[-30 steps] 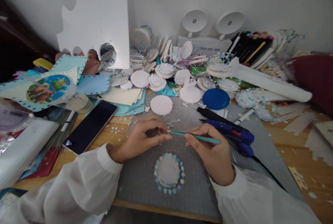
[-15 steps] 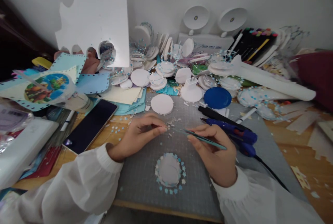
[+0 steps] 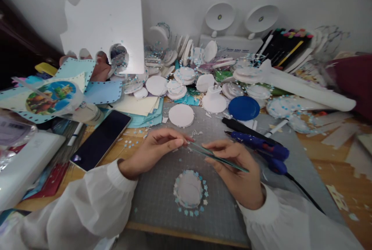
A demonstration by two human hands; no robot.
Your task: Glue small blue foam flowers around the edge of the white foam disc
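Note:
My right hand (image 3: 240,174) holds a pair of thin teal tweezers (image 3: 225,159), the tips pointing left toward my other hand. My left hand (image 3: 157,149) is closed in a pinch, with thumb and forefinger together at the tweezer tips. Whatever is between those fingers is too small to make out. Below both hands, on the grey cutting mat (image 3: 157,203), lies a round white disc (image 3: 189,190) ringed with small light-blue and white stars. A plain white disc (image 3: 181,115) rests beyond my hands, with tiny white scraps (image 3: 197,132) nearby.
A blue glue gun (image 3: 258,145) with a black cord lies to the right, near a blue round lid (image 3: 243,108). To the left are a phone (image 3: 101,139) and a lidded drink cup (image 3: 87,112). White discs with star strings (image 3: 186,75) pile up along the back.
The tweezers have shifted left and their tips now reach my left fingers. My right hand has moved slightly left with them. My left hand has barely moved.

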